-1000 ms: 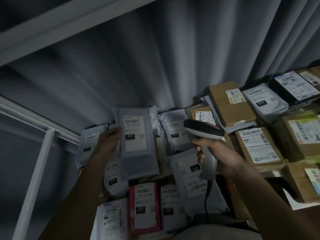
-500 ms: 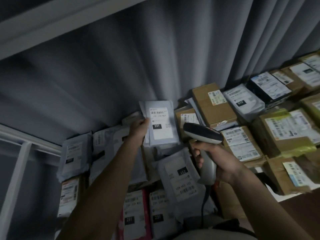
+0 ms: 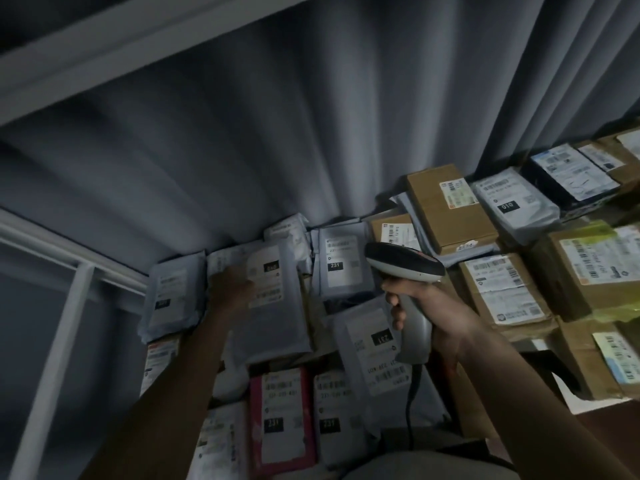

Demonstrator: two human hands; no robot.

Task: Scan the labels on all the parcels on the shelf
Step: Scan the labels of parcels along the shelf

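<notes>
While the left hand (image 3: 231, 288) lies blurred on the grey mailer (image 3: 268, 299), its grip unclear, at ten o'clock from the scanner (image 3: 403, 263) clasped by the right hand (image 3: 429, 315), dim light and glossy, overlapping labels could cause misreads.

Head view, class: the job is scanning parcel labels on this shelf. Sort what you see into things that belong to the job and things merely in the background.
Belongs to the job:
barcode scanner, gripped by the right hand
grey mailer bags
pink mailer
cardboard boxes
left hand on a grey bag

Just there:
grey curtain
white shelf frame
</notes>
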